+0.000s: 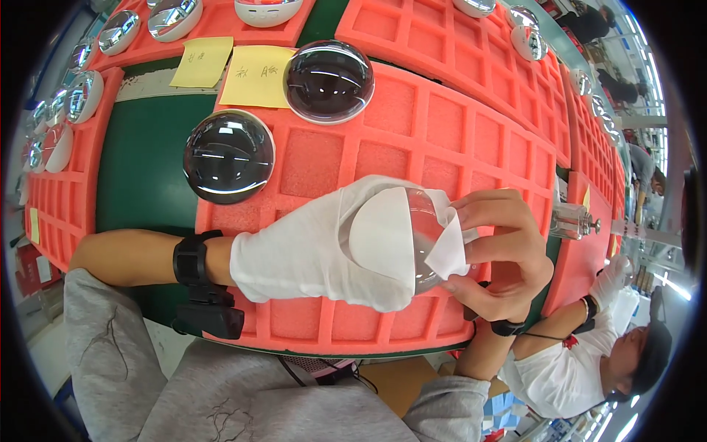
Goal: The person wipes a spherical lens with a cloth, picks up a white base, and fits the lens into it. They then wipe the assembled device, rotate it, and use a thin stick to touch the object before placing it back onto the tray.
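Observation:
In a white glove, my left hand (pixel 324 243) is wrapped around a dome-shaped device (pixel 384 234) with a white shell and a clear dome. The device lies on its side, the dome turned to the right. My bare right hand (pixel 504 254) pinches a white wiping cloth (pixel 448 247) and presses it against the clear dome. Below both hands is a red foam tray (pixel 302 158) with square pockets. Two dark, glossy domes rest at its far left part: one dome (pixel 329 81) beside a yellow note (pixel 254 76), another dome (pixel 229 156) nearer to me.
More red foam trays (pixel 471 55) hold clear-domed white devices (pixel 174 18) at the back and left. A second yellow note (pixel 201 62) lies on the green table (pixel 147 169). A metal fixture (pixel 574 221) stands at the right. Beyond it sits a co-worker (pixel 567 353) in white.

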`<state>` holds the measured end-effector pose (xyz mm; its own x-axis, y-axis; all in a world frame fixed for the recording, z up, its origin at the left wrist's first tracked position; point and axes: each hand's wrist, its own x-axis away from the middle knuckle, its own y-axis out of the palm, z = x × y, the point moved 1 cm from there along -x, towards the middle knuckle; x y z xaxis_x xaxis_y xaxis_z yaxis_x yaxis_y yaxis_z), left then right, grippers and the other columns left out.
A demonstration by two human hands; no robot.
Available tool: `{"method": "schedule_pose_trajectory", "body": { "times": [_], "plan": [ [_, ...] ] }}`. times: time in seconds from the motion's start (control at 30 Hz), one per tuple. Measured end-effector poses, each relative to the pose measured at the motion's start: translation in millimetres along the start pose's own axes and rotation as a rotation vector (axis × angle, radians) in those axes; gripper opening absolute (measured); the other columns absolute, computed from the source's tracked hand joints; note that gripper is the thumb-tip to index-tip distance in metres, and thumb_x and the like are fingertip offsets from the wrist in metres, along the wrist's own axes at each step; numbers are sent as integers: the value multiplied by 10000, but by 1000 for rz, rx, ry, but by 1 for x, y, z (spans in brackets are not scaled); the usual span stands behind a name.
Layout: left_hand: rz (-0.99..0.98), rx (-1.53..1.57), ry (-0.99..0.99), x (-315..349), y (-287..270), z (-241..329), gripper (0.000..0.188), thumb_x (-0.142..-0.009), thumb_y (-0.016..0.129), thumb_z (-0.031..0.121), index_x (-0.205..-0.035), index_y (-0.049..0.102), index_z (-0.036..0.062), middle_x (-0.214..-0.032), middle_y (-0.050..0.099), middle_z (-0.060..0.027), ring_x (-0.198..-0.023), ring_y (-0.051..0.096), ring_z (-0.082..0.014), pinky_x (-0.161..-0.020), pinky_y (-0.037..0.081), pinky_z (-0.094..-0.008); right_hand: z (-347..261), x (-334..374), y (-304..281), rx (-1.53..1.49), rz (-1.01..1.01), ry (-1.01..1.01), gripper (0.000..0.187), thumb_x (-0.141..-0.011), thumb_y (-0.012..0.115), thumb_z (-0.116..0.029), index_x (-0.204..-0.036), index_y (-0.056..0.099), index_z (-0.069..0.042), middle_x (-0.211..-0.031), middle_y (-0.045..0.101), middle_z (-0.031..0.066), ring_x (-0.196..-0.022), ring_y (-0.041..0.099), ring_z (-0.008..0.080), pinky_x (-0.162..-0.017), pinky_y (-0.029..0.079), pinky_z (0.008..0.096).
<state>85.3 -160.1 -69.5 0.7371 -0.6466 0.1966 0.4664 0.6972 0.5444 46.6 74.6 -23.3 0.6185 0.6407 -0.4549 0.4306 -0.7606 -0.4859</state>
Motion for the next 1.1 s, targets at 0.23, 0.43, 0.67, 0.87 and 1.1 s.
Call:
{"method": "schedule_pose_trajectory", "body": {
  "times": [0.23, 0.43, 0.67, 0.87, 1.1],
  "plan": [
    [47, 223, -66, 4, 8, 5, 903, -771, 878, 116, -1507, 356, 76, -1356, 541, -74, -1276, 543, -185, -1047, 509, -363, 0, 2, 7, 47, -48, -79, 342, -628, 802, 13, -958, 750, -66, -1112, 727, 135, -1020, 671, 340, -807, 529, 417],
    [44, -17, 154, 1, 5, -7, 821, -805, 874, 143, -1466, 393, 72, -1301, 547, -66, -1212, 561, -166, -1032, 517, -346, -23, -1, 16, 236, -92, -56, 287, -780, 719, -254, -977, 765, -50, -1124, 748, 164, -1141, 625, 438, -959, 508, 539],
    [-73, -231, 130, 1, -1, -6, 827, -765, 887, 133, -1436, 407, 64, -1280, 549, -55, -1180, 565, -165, -998, 520, -337, -15, -5, 21, 490, -65, 94, 453, -932, 569, -462, -1063, 803, -98, -1141, 767, 107, -1257, 587, 448, -1076, 406, 572],
    [51, 571, -207, 4, 13, -1, 802, -761, 879, 153, -1410, 416, 59, -1275, 537, -49, -1203, 546, -168, -987, 511, -324, -35, -1, 21, 524, -213, -162, 452, -967, 536, -445, -1071, 801, -93, -1106, 779, 87, -1247, 598, 444, -1064, 417, 558],
    [-51, -779, 441, -3, -1, -14, 613, -748, 868, 218, -1269, 580, 72, -1308, 588, -86, -1149, 604, -259, -933, 530, -397, -13, -5, 11, 495, -107, -13, 363, -966, 546, -312, -1051, 800, -67, -1080, 784, 95, -1240, 606, 441, -1090, 404, 535]
  ]
}}
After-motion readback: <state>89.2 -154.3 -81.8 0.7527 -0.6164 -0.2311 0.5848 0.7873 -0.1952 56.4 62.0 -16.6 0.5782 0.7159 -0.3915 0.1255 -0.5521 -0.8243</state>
